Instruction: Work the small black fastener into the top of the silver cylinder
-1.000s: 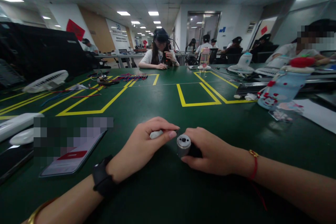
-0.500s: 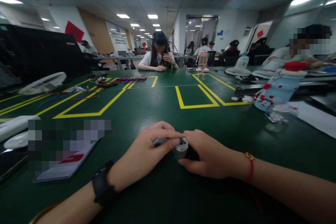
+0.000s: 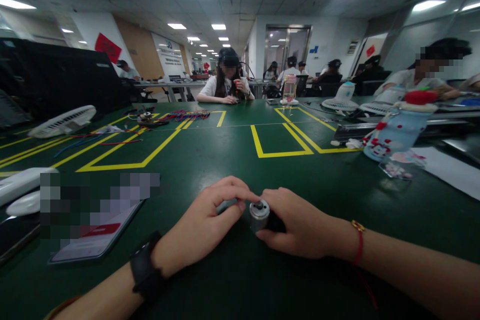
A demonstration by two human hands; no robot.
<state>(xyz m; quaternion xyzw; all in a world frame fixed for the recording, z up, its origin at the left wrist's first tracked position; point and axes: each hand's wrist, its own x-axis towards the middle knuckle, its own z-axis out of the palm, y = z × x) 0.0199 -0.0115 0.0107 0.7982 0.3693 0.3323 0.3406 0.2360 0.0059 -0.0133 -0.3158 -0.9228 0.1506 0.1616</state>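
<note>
A small silver cylindrical motor [image 3: 258,222] stands upright on the green table, with a short dark shaft and small holes on its top face. My right hand [image 3: 302,221] is closed around it from the right, the thumb low at its near side. From the left, my left hand [image 3: 208,222] reaches over with its index fingertip at the shaft, seemingly touching it. The left thumb is apart from the index finger, just left of the motor, and nothing is held between them. My right fingers behind the motor are partly hidden.
A phone [image 3: 108,232] lies at the left, near white fans [image 3: 63,122]. Wires [image 3: 187,115] and yellow tape outlines [image 3: 285,154] are further back. On the right stand a blue bottle [image 3: 397,132] and paper [image 3: 450,167]. A person [image 3: 225,82] sits opposite.
My left thumb has drawn back from the motor's shaft, opening a gap to the index finger, which stays at the top. My right hand keeps hold of the motor.
</note>
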